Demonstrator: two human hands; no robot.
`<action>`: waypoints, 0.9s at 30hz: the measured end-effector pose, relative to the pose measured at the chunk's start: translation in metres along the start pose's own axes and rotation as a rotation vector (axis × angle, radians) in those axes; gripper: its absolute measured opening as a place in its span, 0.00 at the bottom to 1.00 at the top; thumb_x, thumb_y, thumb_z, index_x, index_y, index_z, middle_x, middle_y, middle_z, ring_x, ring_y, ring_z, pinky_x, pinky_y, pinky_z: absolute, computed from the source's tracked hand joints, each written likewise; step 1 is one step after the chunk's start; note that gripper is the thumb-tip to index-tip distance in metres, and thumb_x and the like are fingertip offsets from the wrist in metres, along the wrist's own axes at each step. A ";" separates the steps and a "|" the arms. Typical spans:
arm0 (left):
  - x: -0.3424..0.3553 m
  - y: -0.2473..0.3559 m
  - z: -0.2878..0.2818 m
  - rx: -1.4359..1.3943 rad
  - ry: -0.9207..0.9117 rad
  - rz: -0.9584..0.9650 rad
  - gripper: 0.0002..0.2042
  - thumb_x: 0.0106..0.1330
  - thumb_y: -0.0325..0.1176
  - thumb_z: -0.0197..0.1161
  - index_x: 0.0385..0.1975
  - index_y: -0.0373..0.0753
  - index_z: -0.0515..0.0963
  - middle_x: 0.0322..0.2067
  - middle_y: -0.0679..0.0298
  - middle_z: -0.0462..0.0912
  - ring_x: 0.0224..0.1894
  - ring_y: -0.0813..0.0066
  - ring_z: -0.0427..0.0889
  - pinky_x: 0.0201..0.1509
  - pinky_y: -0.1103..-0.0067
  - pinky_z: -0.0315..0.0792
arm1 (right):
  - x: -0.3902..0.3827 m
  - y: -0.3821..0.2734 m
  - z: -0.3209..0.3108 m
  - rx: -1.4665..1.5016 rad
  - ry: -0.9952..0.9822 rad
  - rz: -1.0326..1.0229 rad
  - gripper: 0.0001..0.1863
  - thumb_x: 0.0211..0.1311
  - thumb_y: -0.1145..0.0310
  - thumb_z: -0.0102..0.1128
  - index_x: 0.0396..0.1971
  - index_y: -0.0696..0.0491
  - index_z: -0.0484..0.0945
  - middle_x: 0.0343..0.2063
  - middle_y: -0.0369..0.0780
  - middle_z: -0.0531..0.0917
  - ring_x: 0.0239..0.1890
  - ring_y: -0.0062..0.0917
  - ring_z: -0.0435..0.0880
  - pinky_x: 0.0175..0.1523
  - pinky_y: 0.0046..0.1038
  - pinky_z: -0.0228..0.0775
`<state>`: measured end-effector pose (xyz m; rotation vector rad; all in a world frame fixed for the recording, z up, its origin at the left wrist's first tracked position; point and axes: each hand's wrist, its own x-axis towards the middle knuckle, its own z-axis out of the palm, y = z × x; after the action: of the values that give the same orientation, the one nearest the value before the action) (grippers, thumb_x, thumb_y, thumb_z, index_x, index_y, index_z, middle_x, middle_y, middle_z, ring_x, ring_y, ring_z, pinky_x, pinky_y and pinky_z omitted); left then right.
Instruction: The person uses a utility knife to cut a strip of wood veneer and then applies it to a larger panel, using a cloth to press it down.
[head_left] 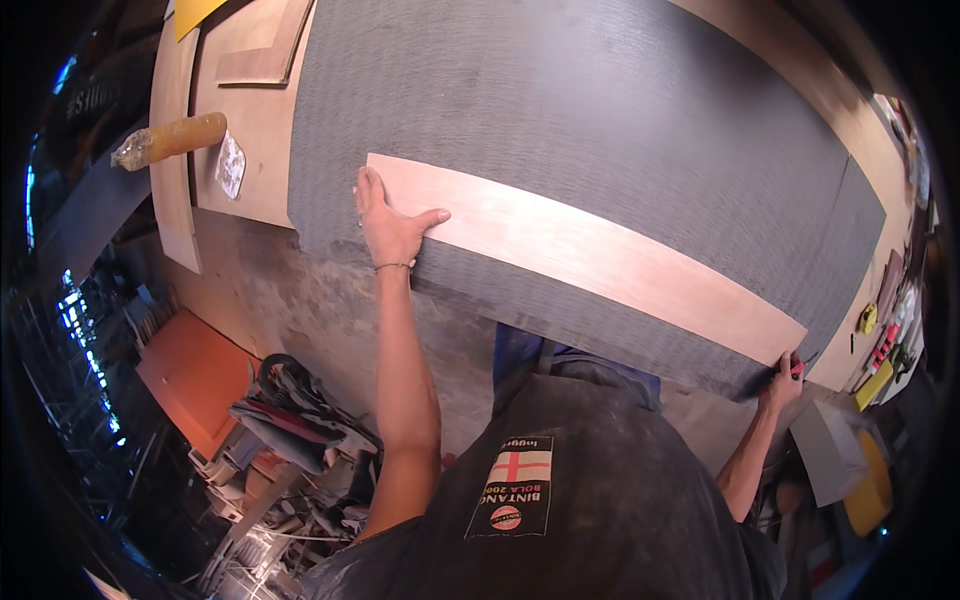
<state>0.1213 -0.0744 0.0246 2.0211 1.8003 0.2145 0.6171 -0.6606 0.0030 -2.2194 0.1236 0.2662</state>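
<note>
A long pale wood strip [580, 245] lies at a slant across a dark grey, grained sheet [560, 110]. My left hand [393, 222] is on the strip's left end, fingers stretched along the end edge and thumb spread out near the front edge. At the strip's right end, my right hand [785, 382] is closed around a slim red pen-like tool [797, 369] with a dark tip; its exact kind is too small to make out. Part of the right-hand fingers is hidden by the hand itself.
A yellowish tube [180, 138] and a scraper-like blade [230, 166] lie on pale boards at left. Several small tools, including a yellow tape measure [867, 318], sit along the right edge. An orange panel [195, 378] and piled scraps [285, 430] stand lower left.
</note>
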 end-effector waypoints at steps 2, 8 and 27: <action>0.000 0.000 -0.001 0.007 0.001 -0.004 0.68 0.28 0.46 0.89 0.73 0.27 0.56 0.76 0.47 0.54 0.78 0.45 0.50 0.80 0.60 0.53 | -0.001 -0.002 0.000 0.023 0.020 0.050 0.16 0.68 0.72 0.67 0.50 0.66 0.81 0.45 0.40 0.86 0.46 0.22 0.82 0.55 0.26 0.71; 0.000 0.004 -0.003 0.006 -0.012 -0.007 0.68 0.28 0.47 0.89 0.74 0.28 0.55 0.76 0.47 0.54 0.78 0.43 0.49 0.79 0.57 0.54 | -0.002 -0.005 0.001 0.058 -0.010 0.031 0.17 0.68 0.73 0.66 0.53 0.65 0.80 0.45 0.39 0.86 0.45 0.22 0.82 0.54 0.25 0.71; 0.001 0.011 -0.005 0.029 -0.016 -0.034 0.66 0.29 0.46 0.88 0.72 0.24 0.57 0.75 0.44 0.56 0.77 0.42 0.53 0.79 0.59 0.55 | 0.003 -0.003 -0.003 -0.066 0.003 0.069 0.17 0.69 0.71 0.66 0.54 0.63 0.81 0.47 0.39 0.86 0.48 0.23 0.82 0.56 0.25 0.70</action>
<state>0.1296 -0.0727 0.0333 2.0044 1.8370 0.1628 0.6206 -0.6611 0.0067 -2.2834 0.1953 0.3086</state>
